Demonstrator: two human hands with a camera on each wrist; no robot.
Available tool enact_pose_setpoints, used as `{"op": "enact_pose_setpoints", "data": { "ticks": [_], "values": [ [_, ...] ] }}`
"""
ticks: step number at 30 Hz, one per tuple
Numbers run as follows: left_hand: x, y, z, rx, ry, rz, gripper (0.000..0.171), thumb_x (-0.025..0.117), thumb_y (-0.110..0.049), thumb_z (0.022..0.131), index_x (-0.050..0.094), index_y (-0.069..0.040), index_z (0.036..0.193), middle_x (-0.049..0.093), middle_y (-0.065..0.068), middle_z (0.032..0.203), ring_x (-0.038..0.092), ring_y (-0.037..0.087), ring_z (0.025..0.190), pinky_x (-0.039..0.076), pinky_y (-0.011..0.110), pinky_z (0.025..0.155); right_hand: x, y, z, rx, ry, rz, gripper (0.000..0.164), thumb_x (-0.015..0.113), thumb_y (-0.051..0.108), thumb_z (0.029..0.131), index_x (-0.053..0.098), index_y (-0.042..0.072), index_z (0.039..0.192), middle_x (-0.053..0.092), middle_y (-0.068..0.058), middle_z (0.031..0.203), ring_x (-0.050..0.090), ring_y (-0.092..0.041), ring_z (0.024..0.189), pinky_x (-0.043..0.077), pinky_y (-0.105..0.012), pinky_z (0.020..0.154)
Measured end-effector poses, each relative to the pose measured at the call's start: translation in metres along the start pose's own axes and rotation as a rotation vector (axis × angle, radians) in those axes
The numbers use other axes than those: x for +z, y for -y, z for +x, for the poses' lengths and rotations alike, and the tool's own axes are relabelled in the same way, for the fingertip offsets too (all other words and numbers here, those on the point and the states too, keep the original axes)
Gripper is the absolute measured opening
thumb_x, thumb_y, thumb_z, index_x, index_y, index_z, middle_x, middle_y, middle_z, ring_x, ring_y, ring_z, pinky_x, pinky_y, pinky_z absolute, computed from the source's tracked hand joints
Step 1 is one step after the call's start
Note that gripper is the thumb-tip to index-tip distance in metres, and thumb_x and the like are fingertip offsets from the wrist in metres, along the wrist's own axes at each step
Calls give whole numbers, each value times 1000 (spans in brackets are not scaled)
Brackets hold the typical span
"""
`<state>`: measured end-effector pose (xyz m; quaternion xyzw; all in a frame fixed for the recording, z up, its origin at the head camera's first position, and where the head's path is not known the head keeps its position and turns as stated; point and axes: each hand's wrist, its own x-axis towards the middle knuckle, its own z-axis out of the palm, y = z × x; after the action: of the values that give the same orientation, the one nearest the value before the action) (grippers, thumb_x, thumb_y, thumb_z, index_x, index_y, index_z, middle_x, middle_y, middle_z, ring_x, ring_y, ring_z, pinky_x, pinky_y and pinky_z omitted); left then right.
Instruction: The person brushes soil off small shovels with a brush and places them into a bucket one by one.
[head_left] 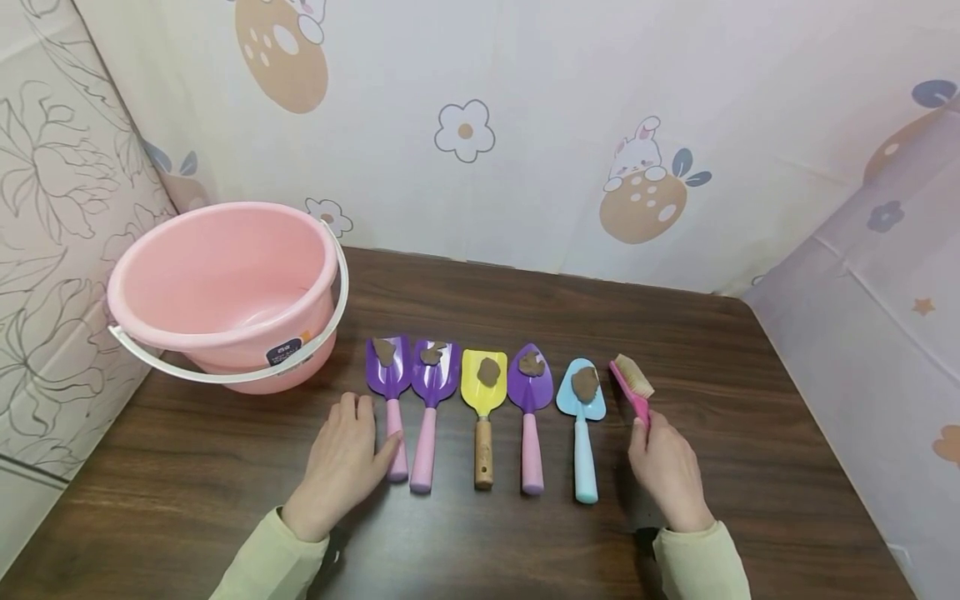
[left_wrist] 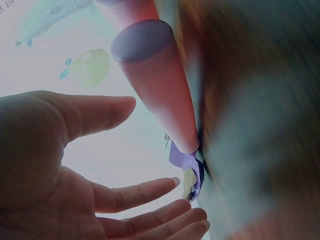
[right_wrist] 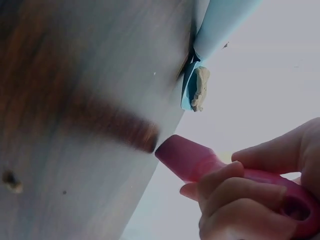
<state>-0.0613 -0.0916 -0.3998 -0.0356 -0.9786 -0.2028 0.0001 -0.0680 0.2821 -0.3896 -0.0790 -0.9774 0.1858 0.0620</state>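
Observation:
My left hand (head_left: 341,458) lies relaxed beside the leftmost purple toy shovel (head_left: 388,383), its thumb over the pink handle in the head view. The left wrist view shows a gap between thumb and handle (left_wrist: 160,95), with fingers loosely extended. My right hand (head_left: 670,471) grips a pink brush (head_left: 633,382) by its handle, pale bristles pointing away from me. Between the hands runs a row of shovels: another purple one (head_left: 424,433), a yellow one with a wooden handle (head_left: 483,400), a pointed purple one (head_left: 530,442) and a light blue one (head_left: 583,450). Each blade bears a brown lump (head_left: 487,372).
A pink bucket (head_left: 322,325) with a white handle (head_left: 225,377) stands at the back left, its inside bare in the head view. Dark wooden table (head_left: 480,542) lies under everything. Patterned cloth walls (head_left: 540,108) close off the back and both sides.

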Motion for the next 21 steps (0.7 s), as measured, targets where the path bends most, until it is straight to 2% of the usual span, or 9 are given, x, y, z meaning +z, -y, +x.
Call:
{"op": "enact_pose_setpoints", "data": {
  "ticks": [4, 8, 10, 17, 21],
  "values": [
    [1, 1, 0, 8, -19, 1, 61, 70, -33, 83, 50, 11, 120, 49, 22, 107, 50, 32, 93, 48, 46, 79, 0, 2, -2, -29, -116, 52, 32, 45, 10, 96, 55, -17, 110, 59, -30, 80, 55, -40, 66, 42, -55, 63],
    [1, 1, 0, 5, -19, 3, 61, 70, -34, 83, 50, 11, 119, 49, 22, 107, 50, 33, 92, 48, 46, 79, 0, 4, -2, -72, -230, 102, 31, 52, 6, 93, 56, -17, 114, 56, -22, 71, 47, -28, 57, 36, -42, 52],
    [1, 0, 0, 1, -13, 4, 62, 71, -34, 83, 50, 11, 120, 49, 22, 107, 50, 32, 92, 48, 46, 79, -1, 5, -2, -82, -267, 124, 32, 55, 5, 91, 56, -16, 115, 54, -18, 69, 43, -24, 57, 31, -36, 51],
    [1, 1, -1, -4, -9, 4, 62, 70, -35, 84, 50, 12, 120, 49, 23, 108, 51, 32, 92, 48, 46, 79, -2, 9, -5, -88, -341, 164, 31, 62, 1, 85, 58, -9, 115, 58, -17, 78, 41, -20, 59, 31, -31, 53],
    [1, 1, -1, -4, -7, 7, 63, 70, -35, 83, 50, 12, 120, 49, 23, 107, 50, 32, 91, 49, 46, 79, 0, 12, -6, -130, -381, 177, 30, 64, -3, 82, 59, -7, 112, 58, -16, 79, 39, -17, 60, 31, -29, 54]
  ]
}}
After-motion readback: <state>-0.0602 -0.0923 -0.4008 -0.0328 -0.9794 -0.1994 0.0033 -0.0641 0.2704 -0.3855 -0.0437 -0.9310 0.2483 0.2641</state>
